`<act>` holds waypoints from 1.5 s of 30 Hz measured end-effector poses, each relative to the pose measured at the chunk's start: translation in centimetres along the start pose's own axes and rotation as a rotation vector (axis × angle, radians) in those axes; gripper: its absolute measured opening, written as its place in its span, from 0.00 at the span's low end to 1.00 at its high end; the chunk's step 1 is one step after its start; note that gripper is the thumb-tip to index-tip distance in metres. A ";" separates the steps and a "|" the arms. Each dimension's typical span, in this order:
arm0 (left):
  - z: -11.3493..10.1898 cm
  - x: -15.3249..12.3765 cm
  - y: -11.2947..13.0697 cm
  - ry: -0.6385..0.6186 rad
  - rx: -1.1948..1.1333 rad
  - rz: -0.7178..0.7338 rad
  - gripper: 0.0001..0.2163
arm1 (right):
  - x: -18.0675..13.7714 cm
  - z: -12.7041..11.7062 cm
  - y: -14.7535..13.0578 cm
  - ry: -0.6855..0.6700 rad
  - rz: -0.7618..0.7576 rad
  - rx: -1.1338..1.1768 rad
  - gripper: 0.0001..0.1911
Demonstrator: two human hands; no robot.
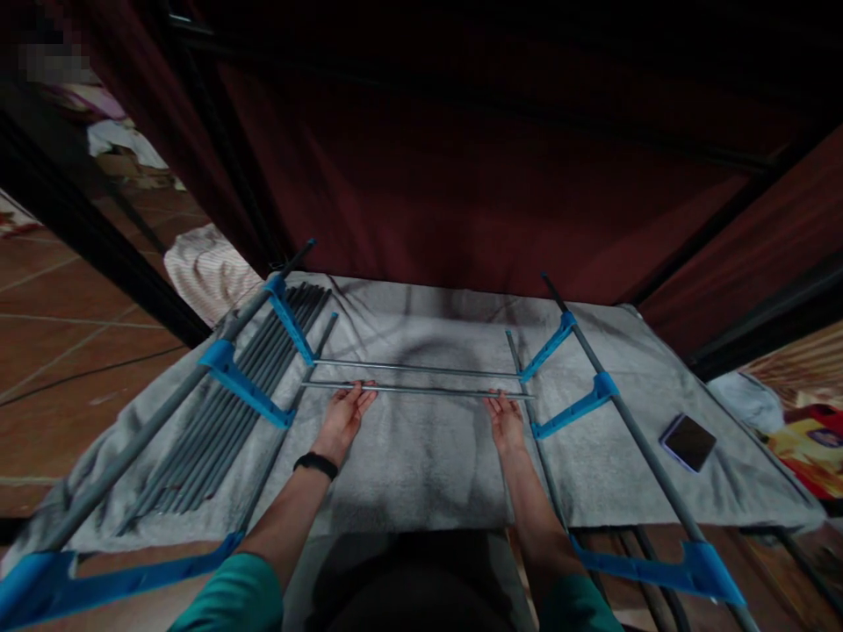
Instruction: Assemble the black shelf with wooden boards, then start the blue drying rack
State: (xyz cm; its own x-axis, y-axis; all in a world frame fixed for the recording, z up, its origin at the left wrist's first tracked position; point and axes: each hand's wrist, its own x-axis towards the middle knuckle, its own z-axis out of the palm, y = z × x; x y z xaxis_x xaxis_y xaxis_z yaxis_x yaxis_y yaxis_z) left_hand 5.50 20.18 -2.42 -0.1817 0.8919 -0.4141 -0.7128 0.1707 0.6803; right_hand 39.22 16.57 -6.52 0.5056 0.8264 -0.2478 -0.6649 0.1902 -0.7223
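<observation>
A thin grey metal rod [421, 390] runs crosswise between two side frames. My left hand [346, 412] pinches it near its left end, and my right hand [506, 417] grips it near the right end. Just beyond lies a second grey rod [414, 368], which spans the inner poles of both frames. The left side frame has grey poles joined by blue plastic brackets [247, 386]; the right side frame has matching blue brackets [572, 405]. Whether the held rod's ends touch the frames, I cannot tell.
A bundle of loose grey tubes [224, 412] lies under the left frame on a grey cloth [421, 465]. A phone [688, 441] rests at the right. Dark red curtain panels [493, 193] with black bars stand behind; tiled floor [85, 307] shows at left.
</observation>
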 end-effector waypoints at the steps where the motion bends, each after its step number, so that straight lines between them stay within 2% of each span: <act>1: 0.0 0.0 0.0 0.006 0.008 0.002 0.07 | 0.0 0.0 0.0 -0.001 0.002 -0.002 0.11; 15: -0.6 0.3 -0.4 -0.011 0.000 -0.012 0.07 | 0.5 -0.8 0.3 -0.035 -0.001 -0.047 0.07; 34: -0.8 0.4 -0.2 -0.029 -0.014 -0.033 0.06 | 0.3 -0.7 0.2 -0.039 0.013 -0.051 0.06; 45: -0.8 0.4 -0.2 -0.040 -0.031 -0.030 0.06 | 0.0 0.0 0.2 0.008 -0.006 -0.075 0.08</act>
State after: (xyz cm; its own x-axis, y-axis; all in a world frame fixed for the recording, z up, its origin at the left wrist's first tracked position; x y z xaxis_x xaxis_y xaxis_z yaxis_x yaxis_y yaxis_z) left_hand 4.99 20.19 -3.21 -0.1337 0.9027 -0.4091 -0.7383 0.1846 0.6487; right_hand 39.14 16.63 -6.66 0.5143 0.8209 -0.2481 -0.6185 0.1547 -0.7704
